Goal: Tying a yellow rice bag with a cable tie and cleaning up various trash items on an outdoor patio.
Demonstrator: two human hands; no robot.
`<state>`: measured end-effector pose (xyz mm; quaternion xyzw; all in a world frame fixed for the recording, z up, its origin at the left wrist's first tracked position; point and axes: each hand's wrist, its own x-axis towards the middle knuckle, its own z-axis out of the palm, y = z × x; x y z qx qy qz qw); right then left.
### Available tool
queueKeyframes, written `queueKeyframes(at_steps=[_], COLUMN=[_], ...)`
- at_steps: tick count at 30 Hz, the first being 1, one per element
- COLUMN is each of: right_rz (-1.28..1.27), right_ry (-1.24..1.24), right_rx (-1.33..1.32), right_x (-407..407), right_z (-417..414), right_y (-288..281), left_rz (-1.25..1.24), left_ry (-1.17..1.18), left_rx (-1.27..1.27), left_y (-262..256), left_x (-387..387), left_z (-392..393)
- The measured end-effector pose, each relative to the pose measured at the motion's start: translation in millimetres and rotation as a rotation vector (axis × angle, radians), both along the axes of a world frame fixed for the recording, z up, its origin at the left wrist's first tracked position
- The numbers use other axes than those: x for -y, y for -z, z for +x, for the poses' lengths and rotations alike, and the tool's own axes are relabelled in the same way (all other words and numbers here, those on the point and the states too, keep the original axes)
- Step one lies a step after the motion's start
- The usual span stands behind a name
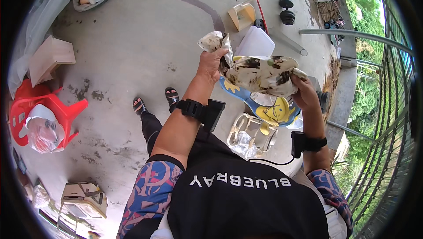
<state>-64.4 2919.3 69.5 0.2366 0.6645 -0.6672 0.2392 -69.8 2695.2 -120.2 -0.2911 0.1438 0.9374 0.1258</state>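
Note:
A white cloth with dark brown stains (261,70) is stretched between my two hands. My left hand (213,62) grips its bunched, twisted part, and one loose end sticks up beyond the fingers. At the cloth's other end, my right hand (304,91) pinches a gathered edge. The cloth's wider part hangs over a blue and yellow cartoon-printed board (276,108), partly covering it. Whether they touch cannot be told.
A long-handled dustpan (243,16), a white plastic container (256,42) and a dumbbell (287,10) lie beyond my hands. Nearer are a rattan frame (269,139) and plastic bag (244,143). Leftward stand a red plastic chair (69,115) and wooden box (56,52). Metal railings (380,130) run along the right.

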Motion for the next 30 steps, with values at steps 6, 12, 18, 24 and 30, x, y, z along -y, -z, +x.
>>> queueKeyframes(at_steps=[6, 12, 18, 24, 30], right_rz=[0.005, -0.015, 0.294, 0.658, 0.622], right_ry=[0.037, -0.422, -0.987, -1.264, -1.425], right_rx=[-0.116, -0.297, -0.560, -0.911, -0.899], right_x=[71.3, 198.3, 285.3, 390.5, 500.1], right_z=[-27.3, -9.3, 32.9, 107.9, 172.2], right_y=[107.3, 109.6, 101.0, 111.4, 114.1], left_rz=[-0.447, -0.583, -0.475, -0.419, -0.684], left_ry=[-0.011, -0.277, -0.385, -0.563, -0.610], left_rx=[-0.242, -0.130, 0.146, 0.223, 0.131], left_y=[-46.3, -58.6, -59.9, -53.3, -38.6], left_x=[43.8, 93.0, 154.7, 223.5, 308.3], left_z=[8.1, 40.7, 115.1, 202.4, 293.1])
